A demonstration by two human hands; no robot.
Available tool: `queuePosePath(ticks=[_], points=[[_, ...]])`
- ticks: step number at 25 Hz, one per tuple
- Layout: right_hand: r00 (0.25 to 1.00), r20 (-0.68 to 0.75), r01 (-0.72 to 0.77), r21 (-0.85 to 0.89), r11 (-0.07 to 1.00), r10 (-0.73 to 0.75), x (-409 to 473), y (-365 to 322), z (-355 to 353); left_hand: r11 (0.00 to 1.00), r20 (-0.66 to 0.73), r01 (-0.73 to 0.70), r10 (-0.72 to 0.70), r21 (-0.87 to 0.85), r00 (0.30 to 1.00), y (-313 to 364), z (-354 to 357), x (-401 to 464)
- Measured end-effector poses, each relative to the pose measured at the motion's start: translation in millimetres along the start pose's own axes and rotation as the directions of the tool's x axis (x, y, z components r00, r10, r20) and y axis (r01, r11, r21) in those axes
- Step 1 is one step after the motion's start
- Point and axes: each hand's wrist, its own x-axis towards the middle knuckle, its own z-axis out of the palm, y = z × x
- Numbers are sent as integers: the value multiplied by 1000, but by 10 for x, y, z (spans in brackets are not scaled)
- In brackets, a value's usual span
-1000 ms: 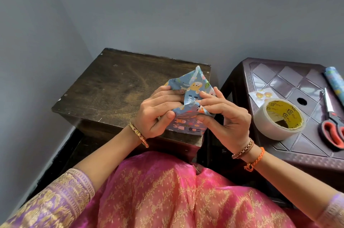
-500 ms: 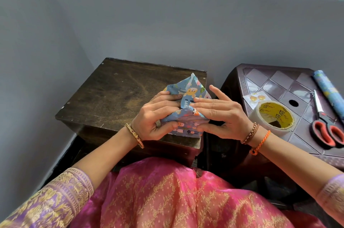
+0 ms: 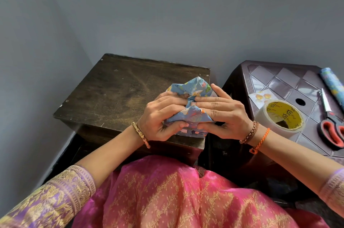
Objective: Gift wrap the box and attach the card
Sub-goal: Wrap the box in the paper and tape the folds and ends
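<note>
A small box wrapped in blue cartoon-print paper point(image 3: 192, 116) sits at the near right corner of the dark wooden table point(image 3: 119, 93). My left hand point(image 3: 162, 116) grips its left side, fingers over the top fold and thumb on the near face. My right hand point(image 3: 221, 114) holds the right side, its fingers laid flat across the top flaps and the thumb tucked under the near edge. A pointed paper flap point(image 3: 197, 84) sticks up behind my fingers. A small white card with orange shapes point(image 3: 260, 96) lies on the plastic stool.
To the right stands a dark purple plastic stool point(image 3: 275, 77). On it lie a roll of clear tape with a yellow core point(image 3: 283, 114), red-handled scissors point(image 3: 331, 125) and a roll of the same wrapping paper point(image 3: 332, 82). A grey wall rises behind both.
My right fingers have flattened onto the top flaps and slid left to meet the left fingers. The upright flap is pressed lower than a second ago.
</note>
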Motion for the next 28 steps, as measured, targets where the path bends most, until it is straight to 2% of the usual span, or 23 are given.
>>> queuePosePath(ticks=[6,10,12,15,17,19,22,28], points=[[993,-80,-90,21,996,91,-11,-80,81,984,-75,161,-167,-78,983,75,43,7],[975,-102,-195,49,980,199,6,-175,95,994,-45,101,-103,-47,994,69,38,-4],[956,-130,-257,66,964,264,10,-232,112,991,-58,117,-121,-64,991,94,28,9],[912,-175,-351,128,927,370,16,-305,161,971,-69,228,-233,-77,970,177,5,32],[883,-219,-389,150,909,414,16,-354,191,935,-102,343,-351,-90,931,257,-7,64],[866,-251,-405,155,901,432,17,-394,213,903,-134,398,-420,-164,898,304,8,70],[857,-270,-408,167,898,440,9,-434,218,882,-163,394,-442,-259,882,329,35,36],[829,-257,-441,245,864,496,4,-460,202,882,-156,366,-423,-297,892,297,47,17]])
